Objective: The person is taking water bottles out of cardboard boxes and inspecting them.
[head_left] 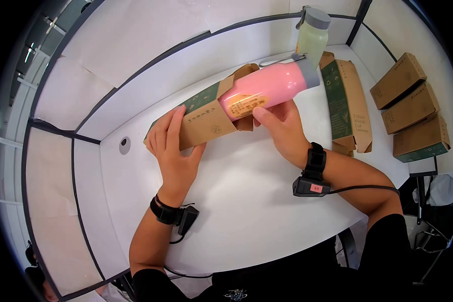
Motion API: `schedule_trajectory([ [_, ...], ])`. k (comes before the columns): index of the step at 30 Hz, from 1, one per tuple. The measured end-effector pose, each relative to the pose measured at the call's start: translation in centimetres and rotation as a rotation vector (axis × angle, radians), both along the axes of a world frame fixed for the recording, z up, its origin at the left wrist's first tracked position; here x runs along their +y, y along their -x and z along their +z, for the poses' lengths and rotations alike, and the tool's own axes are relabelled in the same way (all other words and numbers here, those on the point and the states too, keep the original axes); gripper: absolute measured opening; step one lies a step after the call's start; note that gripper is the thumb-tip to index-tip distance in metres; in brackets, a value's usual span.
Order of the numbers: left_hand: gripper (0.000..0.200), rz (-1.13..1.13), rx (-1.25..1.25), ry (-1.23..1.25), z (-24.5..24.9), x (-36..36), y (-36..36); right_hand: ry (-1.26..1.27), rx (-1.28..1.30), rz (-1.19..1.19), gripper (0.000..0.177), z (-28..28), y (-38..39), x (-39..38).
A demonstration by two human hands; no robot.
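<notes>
White table (246,211) boxed by white panels (136,40); dark frame strips (360,21).

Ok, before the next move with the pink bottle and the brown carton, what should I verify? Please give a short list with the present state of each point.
1. Left hand grips the brown cardboard carton with a green panel: ok.
2. Right hand holds the pink cylindrical bottle: ok.
3. End flaps of the carton are folded open, clear of the bottle: ok.
4. Bottle base is inside the carton mouth: ok.
5. Bottle is fully inside the carton: not ok, most of it sticks out.
6. Grey lid of the bottle is closed tight: cannot tell.
</notes>
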State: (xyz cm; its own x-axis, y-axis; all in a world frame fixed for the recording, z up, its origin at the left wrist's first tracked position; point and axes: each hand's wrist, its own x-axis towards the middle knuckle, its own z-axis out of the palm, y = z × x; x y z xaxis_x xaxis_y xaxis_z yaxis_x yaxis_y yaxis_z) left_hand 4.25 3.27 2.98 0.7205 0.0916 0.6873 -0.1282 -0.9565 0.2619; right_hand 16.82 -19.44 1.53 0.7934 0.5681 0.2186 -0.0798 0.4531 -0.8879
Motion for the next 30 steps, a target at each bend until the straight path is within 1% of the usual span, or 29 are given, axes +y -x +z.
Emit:
schedule_trajectory([
  [2,0.083,0.004,-0.012,-0.002,0.0,0.0,-0.1,-0.102,-0.065,-0.136,0.052,0.0,0.0,0.1],
  [3,0.083,0.005,-0.017,0.001,0.0,-0.1,-0.1,-0.099,-0.071,-0.135,0.052,0.1,-0.1,0.0],
  [5,0.082,0.012,0.003,0.01,0.2,-0.2,0.0,-0.087,-0.249,-0.278,0.056,0.2,-0.3,-0.1],
  [6,0.082,0.014,0.0,0.013,0.3,-0.2,0.0,-0.084,-0.252,-0.276,0.056,0.4,-0.4,-0.1],
  [8,0.08,-0.006,0.047,0.004,0.4,-0.2,0.2,-0.188,-0.231,-0.285,0.059,0.8,-0.3,0.0],
  [9,0.08,-0.004,0.044,0.006,0.5,-0.3,0.2,-0.186,-0.233,-0.282,0.059,1.2,-0.4,0.0],
  [11,0.079,-0.016,0.08,-0.044,0.7,-0.5,0.2,-0.122,-0.256,-0.334,0.061,1.9,-0.7,-0.1],
  [13,0.079,0.001,0.08,-0.039,0.6,-0.5,0.2,-0.083,-0.274,-0.344,0.063,1.0,-1.7,-0.1],
  [15,0.079,0.015,0.078,-0.035,0.6,-0.5,0.2,0.06,-0.33,-0.423,0.066,0.5,-2.4,0.0],
  [17,0.078,0.016,0.092,-0.036,0.7,-0.5,0.2,0.109,-0.287,-0.408,0.069,0.8,-2.5,0.0],
  [19,0.078,0.022,0.093,-0.036,0.8,-0.6,0.3,0.206,-0.275,-0.489,0.069,0.8,-2.9,0.2],
  [29,0.079,0.007,0.107,-0.046,0.8,-0.7,0.2,0.207,-0.359,-0.543,0.075,-0.3,-4.3,0.2],
  [30,0.08,0.009,0.116,-0.05,0.8,-0.7,0.2,0.276,-0.421,-0.595,0.077,-0.3,-4.3,0.1],
])
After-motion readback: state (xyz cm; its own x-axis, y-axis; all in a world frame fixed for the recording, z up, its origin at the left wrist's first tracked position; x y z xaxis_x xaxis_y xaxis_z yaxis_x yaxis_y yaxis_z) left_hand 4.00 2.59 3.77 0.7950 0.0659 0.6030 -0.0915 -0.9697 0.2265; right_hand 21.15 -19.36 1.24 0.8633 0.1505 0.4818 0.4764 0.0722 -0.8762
